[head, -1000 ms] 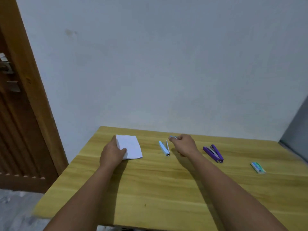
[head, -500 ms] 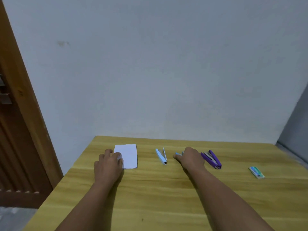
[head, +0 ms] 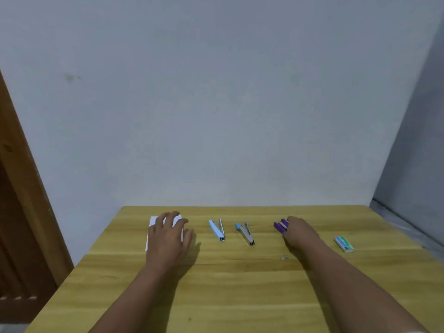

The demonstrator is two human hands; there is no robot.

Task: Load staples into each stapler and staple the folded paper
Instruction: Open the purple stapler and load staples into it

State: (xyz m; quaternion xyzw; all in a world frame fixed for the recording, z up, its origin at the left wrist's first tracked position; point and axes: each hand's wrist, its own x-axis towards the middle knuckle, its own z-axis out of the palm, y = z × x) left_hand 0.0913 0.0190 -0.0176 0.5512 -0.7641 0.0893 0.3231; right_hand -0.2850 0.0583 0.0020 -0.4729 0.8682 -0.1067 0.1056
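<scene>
Three staplers lie in a row on the wooden table (head: 240, 284). The light blue stapler (head: 217, 230) and the blue and metal stapler (head: 245, 233) both lie hinged open in a V, with no hand on them. My right hand (head: 301, 235) covers the purple stapler (head: 280, 225) with its fingers curled round it; only the stapler's left end shows. My left hand (head: 168, 237) rests flat, fingers spread, on the folded white paper (head: 152, 223) at the left.
A green staple box (head: 344, 244) lies at the right, beyond my right hand. A small clear bit (head: 284, 257) sits just in front of that hand. The table's far edge meets the wall; a wooden door stands to the left.
My right hand left the blue and metal stapler on the table and moved right onto the purple one. My left hand slid further onto the paper. The view shifted.
</scene>
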